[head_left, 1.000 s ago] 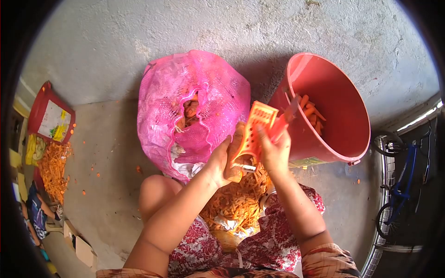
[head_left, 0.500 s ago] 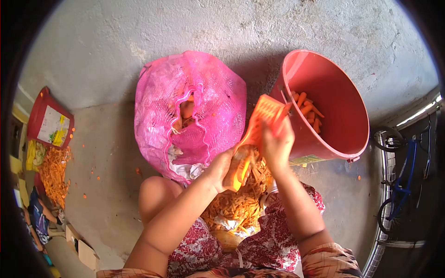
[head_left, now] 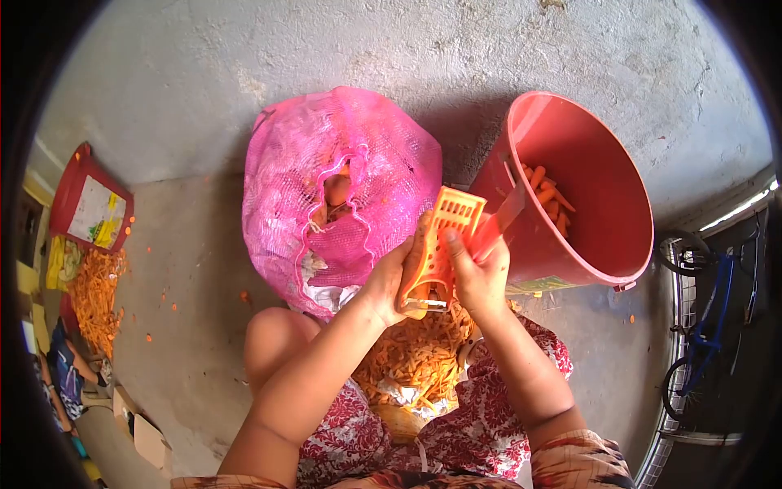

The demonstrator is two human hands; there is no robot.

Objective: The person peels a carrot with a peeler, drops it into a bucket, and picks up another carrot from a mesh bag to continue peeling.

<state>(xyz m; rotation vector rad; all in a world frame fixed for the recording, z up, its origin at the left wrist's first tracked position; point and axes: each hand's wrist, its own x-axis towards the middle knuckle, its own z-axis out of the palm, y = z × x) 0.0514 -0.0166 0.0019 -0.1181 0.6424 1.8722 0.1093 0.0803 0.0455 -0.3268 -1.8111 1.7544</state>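
Note:
My right hand (head_left: 482, 273) is closed round an orange plastic peeler (head_left: 440, 253) with a slotted, perforated body, thumb pressed on its face. Its metal blade faces down towards my lap. A red handle with a flat, knife-like end (head_left: 498, 224) also sticks out of this hand towards the bucket. My left hand (head_left: 385, 285) grips a carrot (head_left: 415, 311), mostly hidden behind the peeler. Below both hands, a heap of carrot peelings (head_left: 419, 363) lies between my legs.
A pink mesh sack (head_left: 277, 187) with carrots inside stands ahead, against the wall. At right, a large red bucket (head_left: 607, 175) holds several peeled carrots (head_left: 550, 196). Far left are another red bucket (head_left: 69, 200), spilled peelings (head_left: 96, 297) and part of a person (head_left: 69, 367). A blue bicycle (head_left: 707, 318) is far right.
The peeler has turned so its slotted face points up at me and its blade end has come down over the carrot. Both hands stay close together.

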